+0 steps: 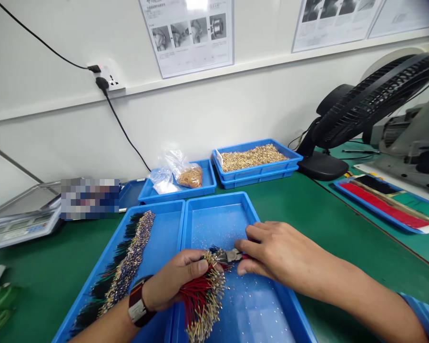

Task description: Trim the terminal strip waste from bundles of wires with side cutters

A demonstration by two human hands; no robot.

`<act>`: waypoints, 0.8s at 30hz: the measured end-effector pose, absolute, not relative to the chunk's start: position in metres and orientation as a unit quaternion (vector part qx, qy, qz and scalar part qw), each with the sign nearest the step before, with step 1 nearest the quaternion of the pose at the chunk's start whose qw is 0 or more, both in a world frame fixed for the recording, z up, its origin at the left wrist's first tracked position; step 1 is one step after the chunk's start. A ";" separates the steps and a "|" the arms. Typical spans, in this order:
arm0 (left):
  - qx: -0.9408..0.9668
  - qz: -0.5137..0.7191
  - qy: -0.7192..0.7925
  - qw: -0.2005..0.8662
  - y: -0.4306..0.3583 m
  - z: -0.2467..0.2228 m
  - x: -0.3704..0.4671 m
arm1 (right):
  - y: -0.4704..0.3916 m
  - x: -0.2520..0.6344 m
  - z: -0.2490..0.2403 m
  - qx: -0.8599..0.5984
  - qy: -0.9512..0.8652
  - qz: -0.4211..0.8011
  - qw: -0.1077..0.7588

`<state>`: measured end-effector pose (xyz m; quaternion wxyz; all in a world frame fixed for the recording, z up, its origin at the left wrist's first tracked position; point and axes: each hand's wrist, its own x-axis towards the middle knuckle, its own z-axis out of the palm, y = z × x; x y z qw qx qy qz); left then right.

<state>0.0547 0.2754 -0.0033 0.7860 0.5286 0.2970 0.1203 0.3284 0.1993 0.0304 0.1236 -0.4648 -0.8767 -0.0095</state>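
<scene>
My left hand is closed round a bundle of red wires with gold-coloured metal ends, over the right-hand blue tray. My right hand holds small pliers, whose jaws are at the upper end of the bundle, close to my left fingertips. Whether the jaws grip a wire is too small to tell. Small pale bits are scattered on the floor of that tray. In the left-hand blue tray lies a long row of dark wires with metal ends.
Behind are a blue tray with plastic bags and stacked trays of gold-coloured pieces. A black fan and a tray of coloured wires stand right. A scale and a green object are left.
</scene>
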 end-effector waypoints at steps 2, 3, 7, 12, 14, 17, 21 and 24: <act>0.527 0.125 0.302 0.784 0.275 -0.002 0.057 | 0.199 0.328 0.031 -0.464 -0.878 -0.017 0.117; 0.529 0.131 0.310 0.779 0.274 -0.002 0.058 | 0.199 0.328 0.032 -0.466 -0.877 -0.021 0.115; 0.559 0.158 0.352 0.734 0.274 -0.005 0.058 | 0.198 0.327 0.033 -0.476 -0.873 -0.013 0.102; 0.601 0.142 0.332 0.713 0.277 -0.009 0.056 | 0.194 0.328 0.037 -0.472 -0.876 0.038 0.095; 0.617 0.138 0.321 0.705 0.278 -0.007 0.056 | 0.193 0.329 0.038 -0.469 -0.875 0.035 0.109; 0.637 0.122 0.305 0.697 0.279 -0.003 0.056 | 0.195 0.330 0.037 -0.471 -0.874 0.002 0.123; 0.682 0.111 0.301 0.657 0.282 -0.002 0.056 | 0.198 0.330 0.031 -0.470 -0.872 -0.044 0.130; 0.711 0.098 0.301 0.628 0.284 -0.003 0.055 | 0.198 0.327 0.026 -0.468 -0.873 -0.061 0.123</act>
